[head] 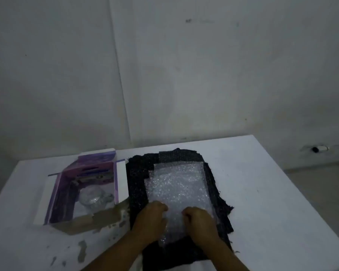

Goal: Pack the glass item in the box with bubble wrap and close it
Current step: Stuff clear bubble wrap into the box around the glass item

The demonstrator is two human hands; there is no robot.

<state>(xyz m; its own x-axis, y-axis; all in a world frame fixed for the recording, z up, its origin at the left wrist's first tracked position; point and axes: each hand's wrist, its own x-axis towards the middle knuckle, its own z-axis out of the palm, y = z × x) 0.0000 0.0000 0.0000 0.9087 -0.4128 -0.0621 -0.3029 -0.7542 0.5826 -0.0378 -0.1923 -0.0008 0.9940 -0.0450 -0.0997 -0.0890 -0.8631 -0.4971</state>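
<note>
A sheet of clear bubble wrap lies flat on a dark speckled cloth in the middle of the white table. My left hand and my right hand both pinch the sheet's near edge, fingers curled into it. To the left stands an open purple and white box, flaps spread. Inside it rests a rounded, shiny object that looks like a glass item in bubble wrap. Dim light blurs the details.
A grey wall rises close behind the table. The table's right edge drops to a floor strip at the far right. Scuffed paint patches mark the table's near left part.
</note>
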